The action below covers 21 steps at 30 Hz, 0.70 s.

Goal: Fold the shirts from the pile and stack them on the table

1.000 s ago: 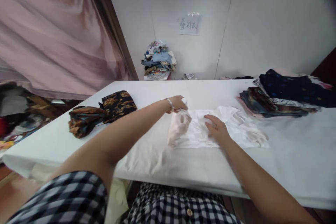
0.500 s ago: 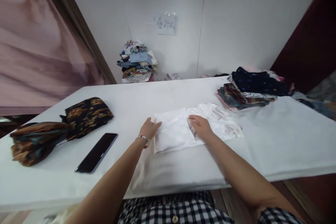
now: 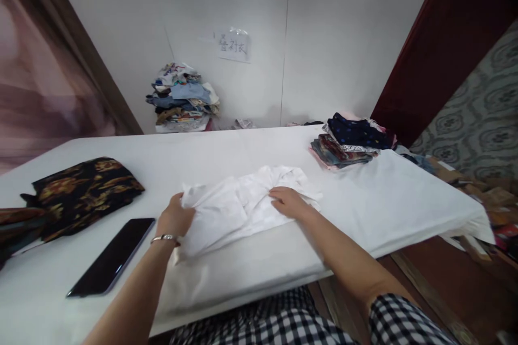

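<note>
A white shirt (image 3: pixel 226 210) lies partly folded and wrinkled on the white-covered table in front of me. My left hand (image 3: pixel 176 215), with a bracelet at the wrist, is closed on its left edge, which is slightly raised. Towards the shirt's right part, my right hand (image 3: pixel 288 202) pinches the cloth with bent fingers. Creases run through the fabric between the two hands. The bunched right end of the shirt extends beyond my right hand.
On the table's left are a dark phone (image 3: pixel 113 256) and a black floral garment (image 3: pixel 89 188). Folded clothes (image 3: pixel 348 140) are stacked at the back right. Behind the table rises a clothes pile (image 3: pixel 184 97); a paper sign (image 3: pixel 233 46) hangs on the wall.
My hands are farther apart, with the shirt stretched wider between them. Its neat folded rectangle has become loose and creased. The view has turned to the right.
</note>
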Available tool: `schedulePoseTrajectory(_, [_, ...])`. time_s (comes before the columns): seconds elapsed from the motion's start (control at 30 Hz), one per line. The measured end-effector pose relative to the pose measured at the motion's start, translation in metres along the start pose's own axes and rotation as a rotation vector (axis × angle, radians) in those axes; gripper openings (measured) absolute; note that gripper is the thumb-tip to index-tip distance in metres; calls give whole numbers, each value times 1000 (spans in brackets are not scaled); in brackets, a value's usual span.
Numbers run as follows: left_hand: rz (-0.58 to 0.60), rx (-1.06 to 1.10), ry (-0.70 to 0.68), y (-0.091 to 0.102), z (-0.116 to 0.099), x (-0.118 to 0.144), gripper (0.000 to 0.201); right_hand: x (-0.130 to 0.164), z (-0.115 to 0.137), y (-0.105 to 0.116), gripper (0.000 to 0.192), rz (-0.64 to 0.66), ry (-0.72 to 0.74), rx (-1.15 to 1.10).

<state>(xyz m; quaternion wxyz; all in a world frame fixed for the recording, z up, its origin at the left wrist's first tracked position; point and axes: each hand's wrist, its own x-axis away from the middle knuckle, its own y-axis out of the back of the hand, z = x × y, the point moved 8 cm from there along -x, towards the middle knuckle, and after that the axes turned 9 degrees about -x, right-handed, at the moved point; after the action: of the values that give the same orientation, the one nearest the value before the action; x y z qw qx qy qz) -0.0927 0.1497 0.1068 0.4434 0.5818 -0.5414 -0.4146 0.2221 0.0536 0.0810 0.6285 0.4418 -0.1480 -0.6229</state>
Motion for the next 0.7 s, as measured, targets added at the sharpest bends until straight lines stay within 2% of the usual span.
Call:
schedulePoseTrajectory(0.1, [80,0,34,-12,20,4,63,-4,12,-3,32,11,0,19])
schedulePoseTrajectory(0.27, [142,35,34,-23,25,1,66,-23,37,2,41,-39,-14,147])
schedulePoseTrajectory(0.33, [142,42,33,-24,26,-1,66,-29,31,-3,46,18,-77,213])
schedulePoseTrajectory(0.47, [130,64,29,-26,30,-2,65,-27,-4,-21,51,202,-324,277])
schedulePoseTrajectory(0.53, [129,67,24,-27,32,-2,65,-26,-12,-26,50,242,-367,272])
schedulePoseTrajectory(0.6, [124,71,15,-28,32,-2,64,-31,-12,-23,47,200,-344,288])
schedulePoseTrajectory(0.7, [82,79,-3,-25,32,-2,62,-44,-19,2,44,59,-365,363])
